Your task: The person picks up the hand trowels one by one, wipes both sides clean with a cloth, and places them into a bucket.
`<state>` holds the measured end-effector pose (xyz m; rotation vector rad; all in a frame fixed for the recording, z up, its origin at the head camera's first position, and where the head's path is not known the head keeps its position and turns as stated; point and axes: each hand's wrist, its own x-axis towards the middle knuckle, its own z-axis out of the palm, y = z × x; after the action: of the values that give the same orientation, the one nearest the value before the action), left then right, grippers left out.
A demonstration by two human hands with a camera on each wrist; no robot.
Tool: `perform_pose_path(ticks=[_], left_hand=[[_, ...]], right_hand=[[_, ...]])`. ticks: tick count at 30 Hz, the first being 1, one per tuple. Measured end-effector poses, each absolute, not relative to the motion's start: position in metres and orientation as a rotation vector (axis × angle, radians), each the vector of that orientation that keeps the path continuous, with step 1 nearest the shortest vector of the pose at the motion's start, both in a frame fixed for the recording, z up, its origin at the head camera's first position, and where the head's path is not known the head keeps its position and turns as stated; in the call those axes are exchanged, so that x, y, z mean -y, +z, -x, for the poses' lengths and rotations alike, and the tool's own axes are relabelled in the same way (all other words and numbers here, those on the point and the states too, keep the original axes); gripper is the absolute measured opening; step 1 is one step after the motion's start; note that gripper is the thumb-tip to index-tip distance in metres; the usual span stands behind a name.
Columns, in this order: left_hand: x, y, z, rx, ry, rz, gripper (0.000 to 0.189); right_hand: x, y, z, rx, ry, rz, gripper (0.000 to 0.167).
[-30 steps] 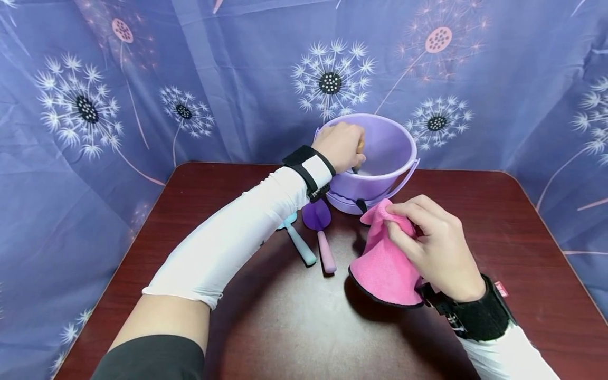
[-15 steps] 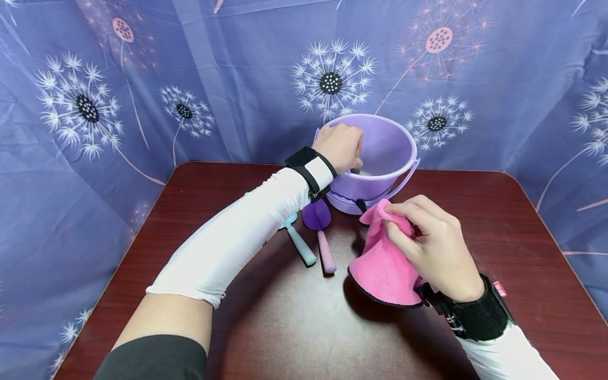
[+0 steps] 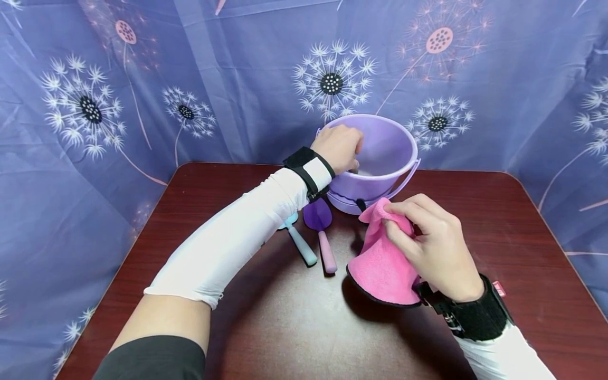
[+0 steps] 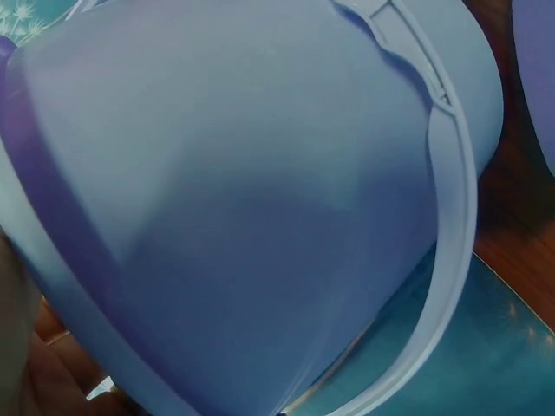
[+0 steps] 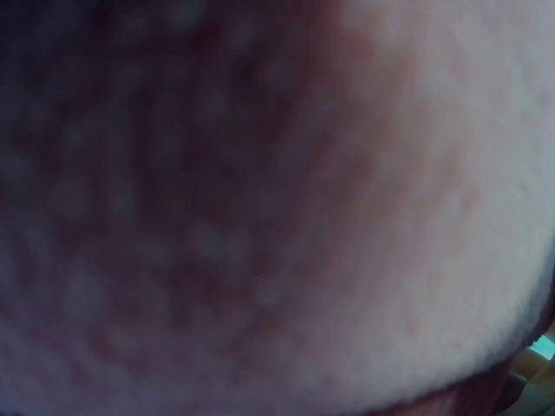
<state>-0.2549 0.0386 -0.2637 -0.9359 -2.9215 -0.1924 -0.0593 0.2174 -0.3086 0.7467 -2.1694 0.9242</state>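
Observation:
My left hand [image 3: 338,148] reaches over the near left rim of a lilac bucket [image 3: 375,184], its fingers curled inside. A small dark end of a thing [image 3: 354,170] shows at the fingertips; the rest of it is hidden. The left wrist view has the bucket's outer wall [image 4: 234,191] and handle [image 4: 455,191] close up, with fingers [image 4: 65,364] at lower left. My right hand [image 3: 434,245] pinches the top of a pink cloth [image 3: 385,274] with black edging, which drapes like a cone. Blurred pink fabric [image 5: 416,260] fills most of the right wrist view.
Two small shovels lie on the dark red table [image 3: 294,327] before the bucket: a purple one [image 3: 317,215] with a pink handle and a light blue one [image 3: 303,245], partly behind my left sleeve. A blue flowered curtain [image 3: 256,79] hangs around the table.
An orange part that showed between my left fingers a second ago is out of sight behind them. My right hand and the pink cloth have hardly shifted.

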Motion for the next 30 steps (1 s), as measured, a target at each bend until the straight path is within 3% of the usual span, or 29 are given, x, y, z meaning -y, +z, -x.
perform_pose_path(ticks=[16, 30], left_hand=[[-0.02, -0.248, 0.247, 2.873, -0.528, 0.877, 0.021], [0.039, -0.245, 0.203, 2.462, -1.107, 0.846, 0.018]], right_hand=[[-0.217, -0.31, 0.061, 2.173, 0.921, -0.748, 0.026], [-0.214, -0.311, 0.063, 2.17, 0.925, -0.762, 0.025]])
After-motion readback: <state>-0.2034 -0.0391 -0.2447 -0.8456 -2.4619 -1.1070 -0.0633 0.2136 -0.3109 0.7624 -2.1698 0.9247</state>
